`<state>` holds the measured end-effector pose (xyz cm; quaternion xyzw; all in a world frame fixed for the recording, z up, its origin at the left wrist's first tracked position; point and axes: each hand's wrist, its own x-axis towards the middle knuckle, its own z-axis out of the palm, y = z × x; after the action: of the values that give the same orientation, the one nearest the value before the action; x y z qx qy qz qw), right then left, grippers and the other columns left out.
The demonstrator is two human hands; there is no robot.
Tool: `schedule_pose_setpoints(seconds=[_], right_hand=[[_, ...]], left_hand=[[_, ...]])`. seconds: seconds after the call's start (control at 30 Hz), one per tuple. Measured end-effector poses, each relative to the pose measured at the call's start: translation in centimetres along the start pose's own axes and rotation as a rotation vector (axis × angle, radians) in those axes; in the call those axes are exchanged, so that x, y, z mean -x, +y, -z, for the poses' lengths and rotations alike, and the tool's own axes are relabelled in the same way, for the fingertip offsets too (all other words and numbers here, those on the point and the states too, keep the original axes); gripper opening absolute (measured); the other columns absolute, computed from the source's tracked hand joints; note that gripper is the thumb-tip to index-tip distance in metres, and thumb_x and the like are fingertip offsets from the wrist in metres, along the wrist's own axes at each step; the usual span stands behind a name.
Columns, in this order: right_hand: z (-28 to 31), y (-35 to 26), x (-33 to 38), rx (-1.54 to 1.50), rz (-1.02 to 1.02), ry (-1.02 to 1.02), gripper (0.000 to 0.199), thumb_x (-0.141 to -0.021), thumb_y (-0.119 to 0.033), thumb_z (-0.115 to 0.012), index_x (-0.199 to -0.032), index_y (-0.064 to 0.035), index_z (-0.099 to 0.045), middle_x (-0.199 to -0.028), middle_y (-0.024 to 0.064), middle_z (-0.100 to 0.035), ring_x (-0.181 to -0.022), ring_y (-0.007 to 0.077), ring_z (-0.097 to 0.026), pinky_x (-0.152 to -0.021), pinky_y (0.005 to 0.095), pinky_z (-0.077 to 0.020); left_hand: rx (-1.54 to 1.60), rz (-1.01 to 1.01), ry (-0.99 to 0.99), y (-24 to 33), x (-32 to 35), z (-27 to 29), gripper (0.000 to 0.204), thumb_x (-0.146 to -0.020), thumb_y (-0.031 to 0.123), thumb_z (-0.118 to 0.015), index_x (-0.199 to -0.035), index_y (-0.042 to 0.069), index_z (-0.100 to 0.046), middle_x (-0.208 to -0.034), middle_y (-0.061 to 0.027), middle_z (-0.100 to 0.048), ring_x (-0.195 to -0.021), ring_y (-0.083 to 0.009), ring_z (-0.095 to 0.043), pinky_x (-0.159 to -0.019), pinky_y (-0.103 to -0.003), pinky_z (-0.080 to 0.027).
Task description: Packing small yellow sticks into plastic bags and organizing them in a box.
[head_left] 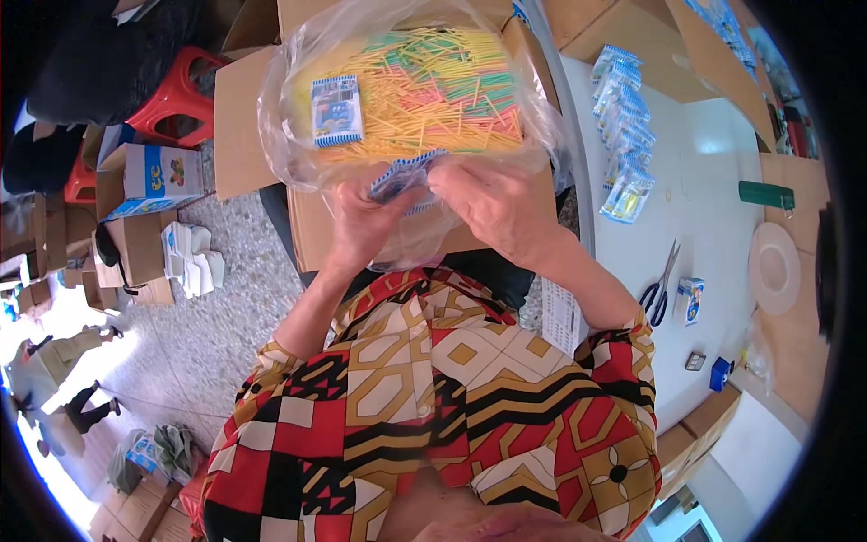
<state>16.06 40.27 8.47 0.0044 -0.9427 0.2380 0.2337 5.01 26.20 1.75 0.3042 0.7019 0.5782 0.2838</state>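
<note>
Head view. Both hands are raised over an open cardboard box [271,117] at the far centre. The left hand [361,221] and right hand [492,208] meet on a small blue-and-white packet [402,173]; the fingers of both are closed on it, left from below, right from the right side. How firm the hold is cannot be told, since the fingertips overlap.

The packet sits just near of a clear plastic bag [397,81] that lies in the box and is filled with loose thin sticks [433,90], mostly yellow with green and pink among them. A second packet [336,110] lies on the sticks at the left of the bag.

To the right, a white table [713,181] carries a row of filled packets [623,135] at its far part, scissors [659,285] nearer, a small box [691,298] just beside them, and a pale plate [775,268] at the right edge. To the left, on the floor, stand red stools [181,95] and further cartons [158,181].

Risk, as judged: the bag mouth is slack and open toward the hands, so a snagged edge could drag sticks out onto the lap or floor. The packet is thin and pinched at its edges; uneven pull between the hands could tear or crease it.
</note>
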Motion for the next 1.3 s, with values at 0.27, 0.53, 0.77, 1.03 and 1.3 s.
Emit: schedule_pose_setpoints(seconds=[0.27,0.53,0.77,1.03,1.3], right_hand=[[-0.4,0.1,0.0,0.033,0.004,-0.052,0.014,-0.072,-0.010,-0.067,-0.081,-0.0052,-0.057,-0.081,0.0063,-0.061,-0.069,0.0214,-0.061,-0.059,0.0297,-0.0489],[0.0,1.1,-1.0,0.001,0.072,-0.126,0.011,-0.076,-0.010,-0.065,-0.081,-0.0042,-0.057,-0.081,0.0050,-0.061,-0.064,0.0171,-0.060,-0.056,0.0269,-0.0470],[-2.7,12.5,-5.6,-0.333,-0.510,0.025,0.028,-0.081,-0.017,-0.062,-0.104,-0.0019,-0.058,-0.091,0.0041,-0.062,-0.072,0.0101,-0.059,-0.059,0.0237,-0.0459],[-10.0,21.8,-7.3,0.337,-0.269,-0.082,0.048,-0.074,-0.008,-0.057,-0.119,-0.0028,-0.043,-0.117,0.0176,-0.051,-0.086,0.0362,-0.059,-0.077,0.0451,-0.0470],[-11.0,21.6,-8.8,0.470,-0.468,-0.231,0.045,-0.074,-0.008,-0.052,-0.118,-0.0063,-0.044,-0.116,0.0170,-0.050,-0.096,0.0385,-0.055,-0.076,0.0469,-0.0470]], left_hand=[[-0.083,-0.102,0.083,-0.4,-0.2,-0.5,0.014,-0.068,0.007,-0.072,-0.072,0.000,-0.060,-0.055,-0.0023,-0.052,-0.055,-0.0037,-0.039,-0.049,-0.025,-0.038],[0.180,0.038,-0.041,-0.4,-0.3,-0.2,0.015,-0.072,0.001,-0.068,-0.087,0.000,-0.065,-0.075,-0.0001,-0.065,-0.067,-0.0026,-0.053,-0.061,-0.021,-0.046],[0.385,0.076,0.060,0.7,-0.3,1.1,0.019,-0.075,-0.001,-0.067,-0.094,-0.002,-0.065,-0.085,-0.0017,-0.066,-0.072,-0.0055,-0.058,-0.066,-0.022,-0.050],[0.357,0.114,0.123,1.0,0.1,2.6,0.021,-0.074,0.000,-0.068,-0.095,-0.002,-0.065,-0.085,-0.0034,-0.066,-0.072,-0.0058,-0.059,-0.065,-0.021,-0.050],[0.343,0.135,0.095,1.7,0.0,3.0,0.021,-0.075,0.002,-0.068,-0.095,-0.002,-0.065,-0.084,-0.0028,-0.066,-0.071,-0.0049,-0.058,-0.064,-0.021,-0.049]])
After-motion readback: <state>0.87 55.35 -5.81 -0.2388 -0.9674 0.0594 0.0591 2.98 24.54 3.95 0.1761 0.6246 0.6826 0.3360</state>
